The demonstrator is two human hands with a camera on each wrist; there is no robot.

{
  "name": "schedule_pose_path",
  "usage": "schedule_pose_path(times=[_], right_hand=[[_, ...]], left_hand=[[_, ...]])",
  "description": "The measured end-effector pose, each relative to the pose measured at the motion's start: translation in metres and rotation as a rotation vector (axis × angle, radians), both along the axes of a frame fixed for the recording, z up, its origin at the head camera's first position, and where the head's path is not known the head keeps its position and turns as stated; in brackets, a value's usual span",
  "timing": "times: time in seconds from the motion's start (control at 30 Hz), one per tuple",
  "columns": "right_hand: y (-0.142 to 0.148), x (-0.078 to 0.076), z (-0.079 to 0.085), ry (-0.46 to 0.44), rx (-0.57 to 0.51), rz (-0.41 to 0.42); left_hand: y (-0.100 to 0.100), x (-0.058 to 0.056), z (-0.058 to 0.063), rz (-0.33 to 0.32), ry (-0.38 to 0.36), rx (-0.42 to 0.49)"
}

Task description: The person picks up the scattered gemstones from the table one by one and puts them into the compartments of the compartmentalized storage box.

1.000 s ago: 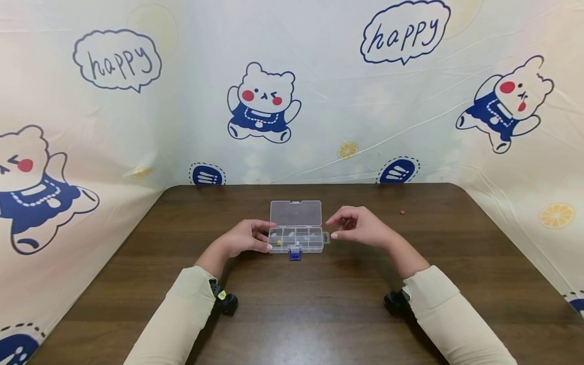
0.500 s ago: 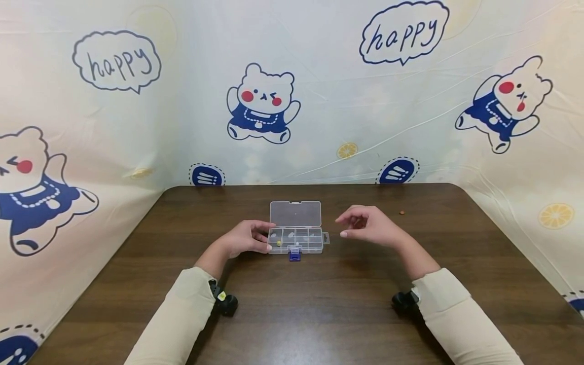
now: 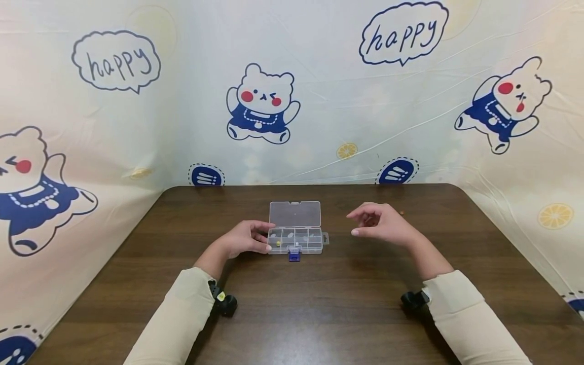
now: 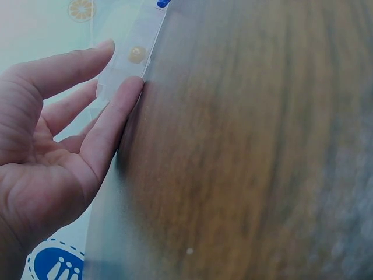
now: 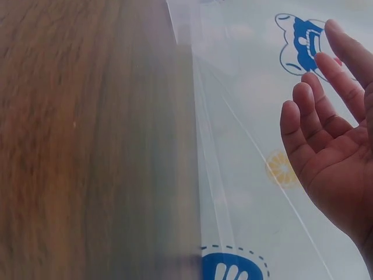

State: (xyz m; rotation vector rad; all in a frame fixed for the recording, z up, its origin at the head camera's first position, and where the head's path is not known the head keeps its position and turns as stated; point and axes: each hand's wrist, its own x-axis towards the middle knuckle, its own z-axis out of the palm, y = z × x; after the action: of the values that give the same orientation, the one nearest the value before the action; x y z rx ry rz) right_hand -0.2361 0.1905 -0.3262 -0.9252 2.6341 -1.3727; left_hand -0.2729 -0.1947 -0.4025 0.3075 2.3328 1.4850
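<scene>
A clear plastic compartment box (image 3: 315,249) lies on the table, its lid (image 3: 295,214) swung back and a blue latch (image 3: 294,256) at the front. My left hand (image 3: 244,237) holds the box's left end, thumb at the front corner and fingers toward the hinge side. Inside sit a small yellow piece (image 3: 278,244) in the front left compartment, a white piece (image 3: 297,244) near the latch, and pale bits farther back. Over the table to the right of the box, my right hand (image 3: 383,223) hovers with fingers loosely bent and nothing between them.
A tiny orange-brown piece (image 3: 402,213) lies on the brown wooden table (image 3: 292,314), just behind the right hand. Printed cloth (image 3: 328,91) with bears hangs behind and beside the table. Each wrist wears a small black camera (image 3: 226,305).
My right hand has moved right, away from the box's side tab, and now partly overlaps the orange-brown piece. The left hand and the box stay in place.
</scene>
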Motion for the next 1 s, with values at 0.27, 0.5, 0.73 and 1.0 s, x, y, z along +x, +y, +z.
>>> schedule_pose_path(times=[0.27,0.5,0.73,1.0], right_hand=[[0.018,-0.011,-0.014,0.015,-0.012,-0.033],[0.035,-0.023,-0.028,0.020,-0.018,-0.044],[0.045,-0.020,-0.026,0.025,-0.011,-0.066],[0.063,-0.024,-0.031,0.035,-0.004,-0.111]], left_hand=[[0.000,0.000,0.001,-0.003,0.000,0.000],[0.000,-0.001,0.000,-0.003,-0.003,-0.005],[0.000,-0.001,-0.001,-0.004,0.000,0.003],[-0.001,0.000,0.000,-0.002,0.002,0.003]])
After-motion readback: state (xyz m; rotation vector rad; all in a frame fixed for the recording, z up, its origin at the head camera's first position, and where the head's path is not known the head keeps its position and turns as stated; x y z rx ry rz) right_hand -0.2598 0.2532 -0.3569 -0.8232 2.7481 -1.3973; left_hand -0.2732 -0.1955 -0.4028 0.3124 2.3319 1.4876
